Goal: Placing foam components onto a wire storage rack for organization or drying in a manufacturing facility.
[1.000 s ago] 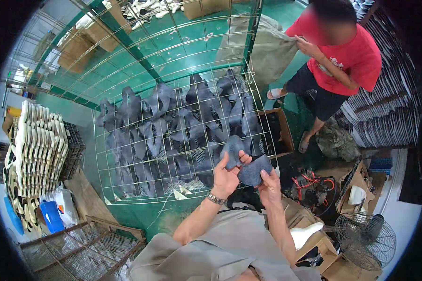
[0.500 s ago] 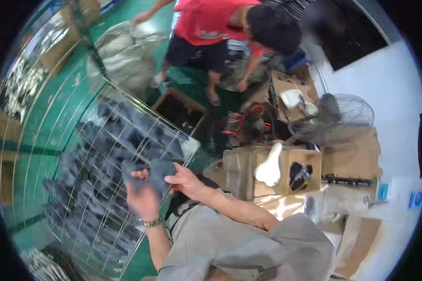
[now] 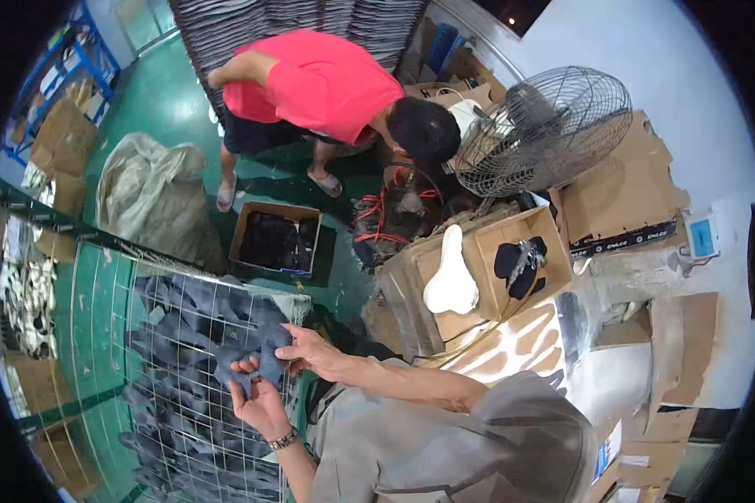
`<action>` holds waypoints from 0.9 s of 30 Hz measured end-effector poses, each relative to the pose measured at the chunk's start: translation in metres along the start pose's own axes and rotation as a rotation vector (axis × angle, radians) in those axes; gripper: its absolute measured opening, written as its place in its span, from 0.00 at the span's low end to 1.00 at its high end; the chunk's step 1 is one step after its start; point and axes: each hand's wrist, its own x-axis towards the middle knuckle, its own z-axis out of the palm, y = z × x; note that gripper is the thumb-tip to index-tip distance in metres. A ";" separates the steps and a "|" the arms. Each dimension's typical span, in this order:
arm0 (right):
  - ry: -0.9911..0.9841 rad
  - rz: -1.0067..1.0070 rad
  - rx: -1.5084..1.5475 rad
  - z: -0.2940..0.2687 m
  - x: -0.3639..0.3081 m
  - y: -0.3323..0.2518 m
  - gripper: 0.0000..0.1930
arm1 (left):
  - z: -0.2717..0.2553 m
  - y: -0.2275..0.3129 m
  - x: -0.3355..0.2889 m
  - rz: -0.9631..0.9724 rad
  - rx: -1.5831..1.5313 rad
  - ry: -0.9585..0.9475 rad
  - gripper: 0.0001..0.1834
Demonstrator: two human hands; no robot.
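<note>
Between my two hands is a dark grey, soft-looking saddle cover (image 3: pixel 270 356), raised above a wire rack. My left hand (image 3: pixel 260 409), with a bracelet at the wrist, grips its lower left part, fingers curled through or behind it. My right hand (image 3: pixel 310 352) pinches its right edge between thumb and fingers. Below and to the left, many similar dark grey pieces (image 3: pixel 176 377) lie heaped in the wire rack (image 3: pixel 218 289). To the right, a white bicycle saddle (image 3: pixel 451 281) rests on cardboard, apart from both hands.
Ahead, a person in a red shirt (image 3: pixel 327 84) bends over a bundle with red straps (image 3: pixel 382 218). A carton of dark pieces (image 3: pixel 315 243) stands on the floor. A wire-caged fan (image 3: pixel 545 126) is at the right, near an open box (image 3: pixel 554 251). A pale sack (image 3: pixel 151 193) stands far left.
My view has shifted, and the saddle cover now shows more sharply, still in both hands. The person in red has bent lower, one arm now behind the back.
</note>
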 end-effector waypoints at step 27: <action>0.065 -0.058 0.091 -0.038 -0.002 -0.045 0.23 | 0.027 -0.050 0.022 -0.061 0.161 -0.016 0.19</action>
